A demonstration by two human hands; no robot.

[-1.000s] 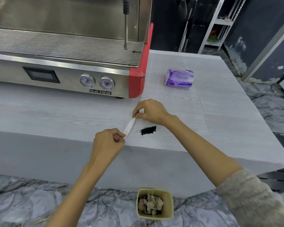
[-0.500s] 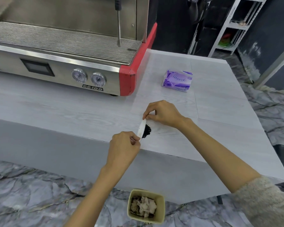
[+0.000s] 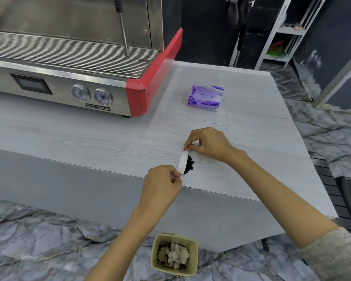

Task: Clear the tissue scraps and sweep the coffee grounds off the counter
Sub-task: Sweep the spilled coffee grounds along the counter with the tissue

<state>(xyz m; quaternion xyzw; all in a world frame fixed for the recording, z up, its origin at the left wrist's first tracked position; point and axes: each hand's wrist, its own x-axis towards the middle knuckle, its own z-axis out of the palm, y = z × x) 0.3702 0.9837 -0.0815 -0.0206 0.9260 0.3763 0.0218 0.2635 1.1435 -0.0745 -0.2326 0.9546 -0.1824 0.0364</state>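
A folded white tissue (image 3: 182,162) stands on its edge on the pale counter (image 3: 109,142), stretched between my two hands. My left hand (image 3: 162,183) pinches its near end at the counter's front edge. My right hand (image 3: 208,144) pinches its far end. A small black heap of coffee grounds (image 3: 189,165) lies against the tissue's right side. On the floor below the counter edge stands a beige bin (image 3: 193,266) holding crumpled tissue scraps (image 3: 176,256).
A steel and red espresso machine (image 3: 138,94) fills the counter's back left. A purple tissue pack (image 3: 206,97) lies behind my hands. A white shelf unit (image 3: 288,31) stands in the far right. Marble floor surrounds the counter.
Both hands slid the tissue to the right across the counter until it met the coffee grounds. The heap is now pressed against the tissue.
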